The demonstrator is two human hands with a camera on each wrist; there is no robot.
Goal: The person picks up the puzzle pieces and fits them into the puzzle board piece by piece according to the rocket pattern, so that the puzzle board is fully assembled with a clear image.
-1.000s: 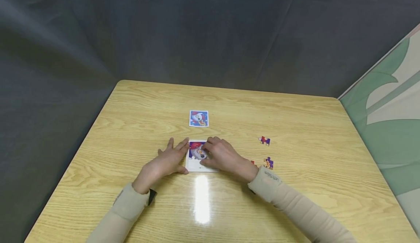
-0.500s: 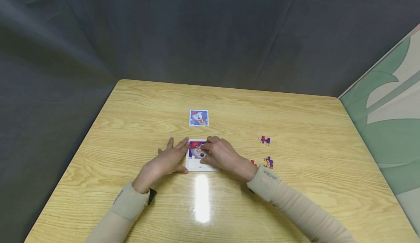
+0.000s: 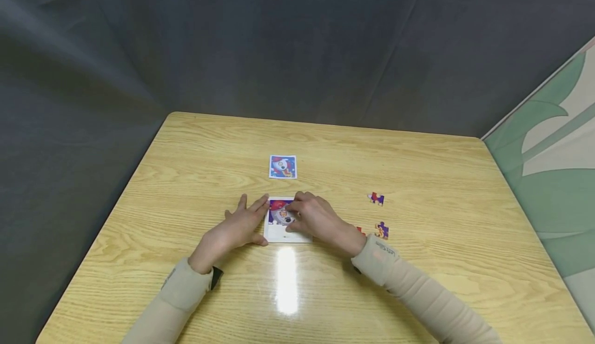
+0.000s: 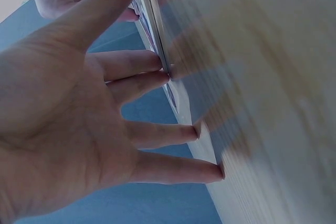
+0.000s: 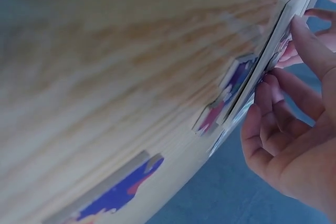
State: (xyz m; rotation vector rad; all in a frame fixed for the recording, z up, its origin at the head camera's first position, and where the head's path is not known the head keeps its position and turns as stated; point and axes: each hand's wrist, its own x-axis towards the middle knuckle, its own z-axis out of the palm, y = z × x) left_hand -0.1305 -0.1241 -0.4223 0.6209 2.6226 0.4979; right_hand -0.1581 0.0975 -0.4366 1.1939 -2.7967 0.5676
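A white-bordered puzzle tray (image 3: 279, 237) lies flat on the table, its upper part filled with a picture of a grey-white dog in a red hat. My left hand (image 3: 239, 228) is spread at its left side, with straight fingertips and thumb touching the tray edge (image 4: 153, 22). Over the tray's right half, my right hand (image 3: 321, 224) has its thumb and curled fingers around a puzzle piece (image 3: 288, 219) by the dog's nose. That hand hides the right part of the picture. In the right wrist view, the fingers (image 5: 265, 98) bend in at the tray.
A small picture card (image 3: 282, 167) lies beyond the tray. To the right are loose puzzle pieces: a red and purple one (image 3: 377, 199), an orange and purple one (image 3: 382, 230), and a red one (image 3: 360, 230) partly behind my right wrist. A dark curtain (image 3: 297, 49) hangs behind the table.
Both hands stay in place at the tray, with only tiny shifts of the right thumb and fingers. The whole head view drifts slightly. The loose pieces and card have not moved.
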